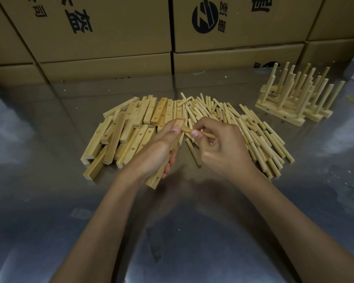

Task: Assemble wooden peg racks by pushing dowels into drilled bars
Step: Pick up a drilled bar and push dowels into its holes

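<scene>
The left hand (159, 148) hides most of the bar (156, 179) it grips, and the dowel's (187, 130) tip is blurred.

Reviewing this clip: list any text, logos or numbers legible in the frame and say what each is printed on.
Black Chinese characters, seen upside down, on the left cardboard box: not reliably readable.
Round black logo with upside-down characters beside it on the middle cardboard box: no readable word.
Partly cropped black character at that box's top edge: unreadable.
Partial black print on the lower box behind the finished racks: unreadable.
Bars, dowels, table: no markings visible.
</scene>
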Available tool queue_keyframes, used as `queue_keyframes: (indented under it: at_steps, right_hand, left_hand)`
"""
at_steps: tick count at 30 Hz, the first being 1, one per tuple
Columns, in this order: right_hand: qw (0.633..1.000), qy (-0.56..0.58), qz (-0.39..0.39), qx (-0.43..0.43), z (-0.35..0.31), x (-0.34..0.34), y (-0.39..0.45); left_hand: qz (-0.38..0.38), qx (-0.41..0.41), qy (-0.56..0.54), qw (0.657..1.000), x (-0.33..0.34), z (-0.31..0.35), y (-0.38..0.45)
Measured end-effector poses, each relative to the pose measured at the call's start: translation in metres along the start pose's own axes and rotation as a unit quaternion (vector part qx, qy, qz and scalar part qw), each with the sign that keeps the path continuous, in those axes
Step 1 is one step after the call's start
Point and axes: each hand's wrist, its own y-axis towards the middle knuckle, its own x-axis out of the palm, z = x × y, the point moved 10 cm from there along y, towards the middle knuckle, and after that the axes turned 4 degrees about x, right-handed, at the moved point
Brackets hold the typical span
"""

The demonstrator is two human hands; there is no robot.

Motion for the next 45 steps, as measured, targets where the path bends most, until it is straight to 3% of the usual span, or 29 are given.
queue_keyframes:
  at_steps: [8, 15, 17, 20, 22, 25, 29, 32, 35, 39, 45]
  right_hand:
    - [0.975, 0.159, -0.022, 0.154, 0.025, 0.007, -0.004]
    - [0.919, 0.273, -0.090, 0.272, 0.046, 0.025, -0.015]
    - [0.933, 0.245, -0.080, 0.252, 0.043, 0.022, -0.011]
    - [0.990, 0.053, -0.037, 0.122, 0.024, 0.010, -0.004]
    - [0.997, -0.066, -0.020, 0.034, 0.008, 0.010, -0.005]
    - [0.994, -0.109, -0.025, -0.013, 0.002, 0.013, -0.003]
    - [0.999, -0.003, -0.009, 0.043, 0.015, 0.004, 0.002]
    - [0.991, 0.046, 0.061, 0.111, 0.034, -0.018, 0.006]
    - [0.990, -0.035, 0.016, 0.139, 0.044, -0.010, 0.005]
    - [0.963, -0.225, -0.095, 0.114, 0.041, 0.031, -0.010]
    - [0.961, -0.223, -0.090, 0.139, 0.048, 0.029, -0.010]
  left_hand:
    - [0.013, 0.025, 0.040, 0.999, 0.000, 0.005, 0.001]
    - [0.013, 0.045, 0.079, 0.996, 0.001, 0.012, -0.001]
    - [0.011, 0.044, 0.084, 0.995, 0.002, 0.010, 0.000]
    - [0.010, 0.028, 0.068, 0.997, 0.000, 0.004, 0.002]
    - [-0.004, 0.012, 0.041, 0.999, -0.002, -0.002, 0.002]
    - [-0.027, -0.019, -0.017, 0.999, -0.001, -0.009, 0.002]
    - [0.010, -0.052, -0.036, 0.998, -0.017, -0.016, 0.001]
    - [0.121, -0.091, -0.039, 0.988, -0.052, -0.024, -0.003]
    - [0.200, -0.115, -0.113, 0.966, -0.072, -0.031, -0.009]
    - [0.215, -0.088, -0.215, 0.949, -0.075, -0.028, -0.009]
    - [0.180, -0.084, -0.288, 0.937, -0.065, -0.026, -0.003]
